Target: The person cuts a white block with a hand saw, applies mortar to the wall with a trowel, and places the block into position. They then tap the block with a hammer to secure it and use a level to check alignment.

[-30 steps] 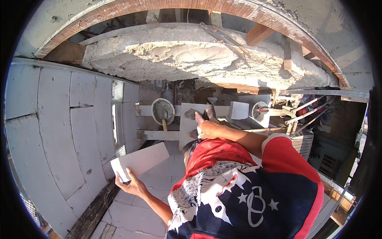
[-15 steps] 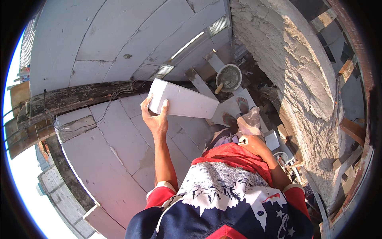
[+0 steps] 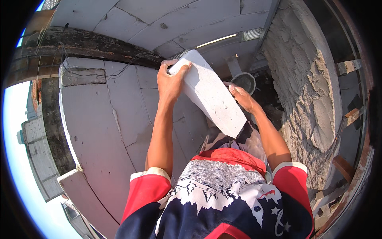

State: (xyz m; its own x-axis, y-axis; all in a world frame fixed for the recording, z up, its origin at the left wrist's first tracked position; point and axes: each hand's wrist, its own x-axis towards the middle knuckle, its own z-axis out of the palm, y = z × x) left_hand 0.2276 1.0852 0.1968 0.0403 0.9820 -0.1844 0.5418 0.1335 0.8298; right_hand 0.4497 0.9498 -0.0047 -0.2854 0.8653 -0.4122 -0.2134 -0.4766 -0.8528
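Note:
A white rectangular block (image 3: 209, 93) is held up tilted in front of my body, with its upper end toward the left. My left hand (image 3: 172, 79) grips that upper end, thumb on the near face. My right hand (image 3: 242, 97) is closed on the block's right side, its thumb showing and its other fingers partly hidden behind it. A round bucket of grey material (image 3: 244, 81) shows beyond my right hand, partly hidden by it and the block.
White block walling (image 3: 99, 127) with cracked joints fills the left and top. A dark weathered beam (image 3: 91, 44) carries loose wires. At the right runs a rough plastered concrete mass (image 3: 302, 99) with timber pieces (image 3: 344, 167). Open sky and a neighbouring roof (image 3: 41, 155) show at far left.
The block is raised and turned upright-diagonal. My right hand has left my waist and taken hold of its right side. The view has swung round, bringing the concrete mass to the right.

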